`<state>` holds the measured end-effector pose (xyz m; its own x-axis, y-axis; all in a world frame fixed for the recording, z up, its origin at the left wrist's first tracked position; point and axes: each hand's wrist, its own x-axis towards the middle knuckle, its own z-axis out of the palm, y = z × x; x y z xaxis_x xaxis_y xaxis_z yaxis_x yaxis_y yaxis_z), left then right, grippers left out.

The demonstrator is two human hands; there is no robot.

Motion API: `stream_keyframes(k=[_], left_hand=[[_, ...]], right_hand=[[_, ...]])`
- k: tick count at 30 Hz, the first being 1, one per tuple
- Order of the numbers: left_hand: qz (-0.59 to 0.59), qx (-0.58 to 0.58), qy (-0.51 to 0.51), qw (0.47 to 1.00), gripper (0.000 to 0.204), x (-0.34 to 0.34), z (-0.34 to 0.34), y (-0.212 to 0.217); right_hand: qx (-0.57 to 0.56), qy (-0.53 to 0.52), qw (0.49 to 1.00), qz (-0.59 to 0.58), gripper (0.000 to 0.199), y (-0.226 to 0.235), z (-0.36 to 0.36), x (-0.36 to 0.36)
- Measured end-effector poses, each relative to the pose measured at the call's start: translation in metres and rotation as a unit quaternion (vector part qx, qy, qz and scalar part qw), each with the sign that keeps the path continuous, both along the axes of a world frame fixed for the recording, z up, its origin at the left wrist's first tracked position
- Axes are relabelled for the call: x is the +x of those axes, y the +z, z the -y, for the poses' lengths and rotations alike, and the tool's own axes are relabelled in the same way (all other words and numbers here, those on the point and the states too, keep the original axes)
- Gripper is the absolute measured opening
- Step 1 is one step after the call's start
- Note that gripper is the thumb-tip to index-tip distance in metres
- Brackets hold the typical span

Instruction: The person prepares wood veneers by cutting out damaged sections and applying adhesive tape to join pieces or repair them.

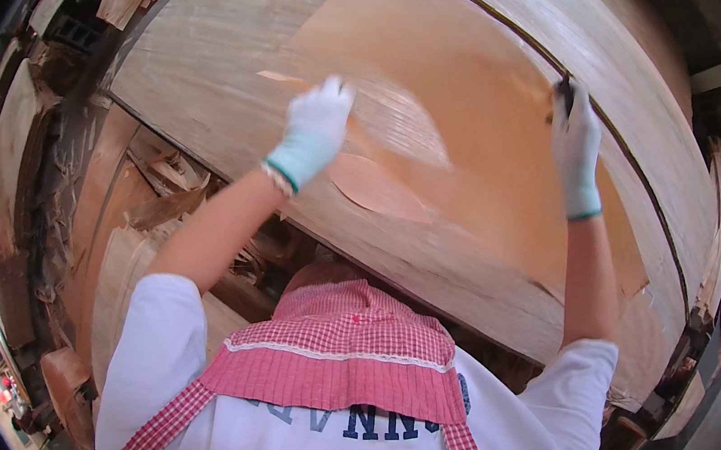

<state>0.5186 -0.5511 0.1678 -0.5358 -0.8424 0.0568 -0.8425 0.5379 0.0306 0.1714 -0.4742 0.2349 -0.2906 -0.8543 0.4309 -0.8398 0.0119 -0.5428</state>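
Observation:
Both my hands wear white knit gloves with teal cuffs, over a large pale veneer-covered board [219, 52]. A thin orange-brown veneer sheet [497, 88] lies across it, its lower part smeared by motion. My left hand [315, 123] is closed above the sheet's left part, fingers curled; what they hold, if anything, does not show. Next to it are a narrow veneer strip [281, 78] and a lens-shaped veneer piece [379, 186]. At the sheet's right side my right hand [577, 144] grips a small dark tool [564, 95], whose working end is blurred.
Beyond a dark gap lies another pale board [653, 145]. Veneer scraps and torn sheets [171, 173] crowd the near left below the board's edge. Stacked veneer [23, 126] stands at the far left, and more loose pieces [719, 236] hang at the right.

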Motion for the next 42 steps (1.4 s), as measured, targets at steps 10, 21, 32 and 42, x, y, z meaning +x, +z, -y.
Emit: stream_keyframes(k=[10, 21, 32, 42], left_hand=[[-0.275, 0.019, -0.31, 0.91, 0.047, -0.021, -0.063, 0.056], [-0.299, 0.19, -0.276, 0.894, 0.031, 0.057, -0.027, -0.008], [-0.22, 0.419, -0.426, 0.771, 0.027, 0.091, 0.026, -0.004], [-0.258, 0.891, -0.07, 0.367, 0.028, 0.093, -0.044, 0.014]], right_hand=[[-0.162, -0.022, 0.986, 0.031, 0.02, -0.006, 0.05, -0.049], [0.472, 0.056, 0.753, 0.455, 0.031, -0.079, -0.32, 0.168], [0.023, -0.231, 0.733, 0.64, 0.02, 0.043, -0.213, 0.315], [0.022, -0.309, 0.777, 0.548, 0.015, 0.01, -0.141, 0.401]])
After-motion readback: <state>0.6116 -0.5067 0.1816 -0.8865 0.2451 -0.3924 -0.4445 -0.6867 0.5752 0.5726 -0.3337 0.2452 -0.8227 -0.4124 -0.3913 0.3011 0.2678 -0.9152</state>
